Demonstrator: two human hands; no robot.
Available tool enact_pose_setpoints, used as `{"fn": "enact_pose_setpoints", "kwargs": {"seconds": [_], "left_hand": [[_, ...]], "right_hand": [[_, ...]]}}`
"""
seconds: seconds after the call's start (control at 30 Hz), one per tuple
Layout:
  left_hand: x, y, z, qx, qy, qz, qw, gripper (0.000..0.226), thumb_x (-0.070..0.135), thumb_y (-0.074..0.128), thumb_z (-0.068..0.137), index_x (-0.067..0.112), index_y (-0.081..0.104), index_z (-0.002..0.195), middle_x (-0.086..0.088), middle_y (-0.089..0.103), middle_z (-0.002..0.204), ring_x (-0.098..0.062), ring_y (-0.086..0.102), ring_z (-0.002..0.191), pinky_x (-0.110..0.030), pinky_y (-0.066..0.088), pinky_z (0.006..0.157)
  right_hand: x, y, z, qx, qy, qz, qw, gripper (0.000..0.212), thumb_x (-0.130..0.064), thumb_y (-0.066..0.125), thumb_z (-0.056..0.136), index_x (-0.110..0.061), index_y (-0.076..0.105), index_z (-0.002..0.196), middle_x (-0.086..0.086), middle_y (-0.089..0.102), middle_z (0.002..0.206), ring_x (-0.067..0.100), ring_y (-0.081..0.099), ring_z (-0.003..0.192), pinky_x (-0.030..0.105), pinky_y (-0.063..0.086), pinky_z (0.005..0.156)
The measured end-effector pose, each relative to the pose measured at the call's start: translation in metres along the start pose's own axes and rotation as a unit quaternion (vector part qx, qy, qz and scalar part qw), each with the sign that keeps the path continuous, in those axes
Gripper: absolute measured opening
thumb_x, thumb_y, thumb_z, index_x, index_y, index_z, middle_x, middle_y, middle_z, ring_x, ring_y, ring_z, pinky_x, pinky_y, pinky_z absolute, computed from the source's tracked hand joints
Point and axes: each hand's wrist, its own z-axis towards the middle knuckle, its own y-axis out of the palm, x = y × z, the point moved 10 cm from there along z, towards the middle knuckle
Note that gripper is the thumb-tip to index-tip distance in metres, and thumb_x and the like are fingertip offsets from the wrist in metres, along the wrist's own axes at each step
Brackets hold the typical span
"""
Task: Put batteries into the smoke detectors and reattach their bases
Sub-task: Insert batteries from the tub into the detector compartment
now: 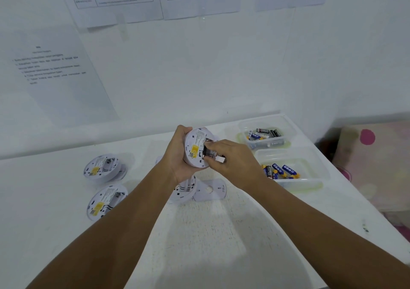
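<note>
1. Both hands are up over the white tabletop, close together and working on the same thing. Left hand has its fingers wrapped round the rim of a round white plastic smoke detector, held tilted so the back faces the camera.
2. Right hand is pinching a dark cylindrical battery and has it right at the open battery bay on the detector's back, next to a yellow sticker. Can't tell if it's fully seated, fingers cover most of it.
3. Just under the left wrist, another white detector lies on the table, touching a flat white mounting base with a round hole below the right hand.
4. Well left of the left hand: two more white round detectors, back side up, one further away and one closer.
5. Right of the right hand: a clear plastic tub with blue-and-yellow batteries, and beyond it a second clear tub with mixed black and blue batteries.
6. Printed paper sheets are stuck on the white wall beyond the hands.
</note>
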Motion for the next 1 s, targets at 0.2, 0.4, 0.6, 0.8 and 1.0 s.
{"fn": "enact_pose_setpoints", "kwargs": {"seconds": [0.2, 0.4, 0.6, 0.8, 1.0], "left_hand": [[-0.003, -0.004, -0.001, 0.007, -0.013, 0.035, 0.999, 0.027, 0.037, 0.057, 0.083, 0.017, 0.068, 0.097, -0.005, 0.062, 0.092, -0.021, 0.054, 0.081, -0.034, 0.039, 0.072], [0.001, -0.009, 0.001, -0.007, -0.011, 0.023, 1.0, 0.03, 0.035, 0.061, 0.082, 0.017, 0.063, 0.106, -0.007, 0.061, 0.101, -0.024, 0.058, 0.089, -0.037, 0.044, 0.077], [0.007, -0.017, 0.003, 0.047, 0.024, 0.041, 0.998, 0.03, 0.04, 0.051, 0.09, 0.017, 0.063, 0.103, -0.012, 0.065, 0.112, -0.024, 0.057, 0.091, -0.035, 0.046, 0.072], [0.012, -0.018, 0.003, 0.092, 0.062, 0.065, 0.992, 0.032, 0.041, 0.044, 0.096, 0.017, 0.061, 0.084, -0.006, 0.057, 0.079, -0.021, 0.053, 0.069, -0.028, 0.043, 0.06], [0.011, -0.017, 0.002, 0.103, 0.063, 0.097, 0.988, 0.035, 0.039, 0.043, 0.098, 0.015, 0.065, 0.084, -0.005, 0.063, 0.074, -0.02, 0.06, 0.061, -0.03, 0.049, 0.062]], "right_hand": [[-0.003, 0.006, 0.002, -0.016, -0.001, -0.02, 1.0, 0.033, -0.031, 0.07, 0.086, -0.014, 0.073, 0.113, 0.003, 0.071, 0.096, 0.018, 0.062, 0.076, 0.039, 0.055, 0.064], [-0.003, 0.004, 0.008, -0.04, -0.005, 0.003, 0.999, 0.033, -0.025, 0.076, 0.085, -0.016, 0.073, 0.116, 0.003, 0.071, 0.101, 0.014, 0.06, 0.077, 0.034, 0.054, 0.069], [0.003, 0.01, 0.004, -0.033, 0.088, 0.092, 0.991, 0.036, -0.019, 0.075, 0.088, -0.017, 0.071, 0.124, -0.006, 0.072, 0.113, 0.004, 0.064, 0.096, 0.016, 0.052, 0.085], [0.021, 0.023, 0.0, -0.005, 0.239, 0.224, 0.945, 0.029, -0.028, 0.073, 0.089, -0.033, 0.069, 0.118, -0.009, 0.073, 0.108, 0.007, 0.07, 0.092, 0.033, 0.06, 0.086], [0.036, 0.034, -0.002, -0.028, 0.343, 0.348, 0.872, 0.025, -0.018, 0.082, 0.085, -0.023, 0.068, 0.104, 0.008, 0.072, 0.092, 0.022, 0.067, 0.081, 0.034, 0.06, 0.071]]}}
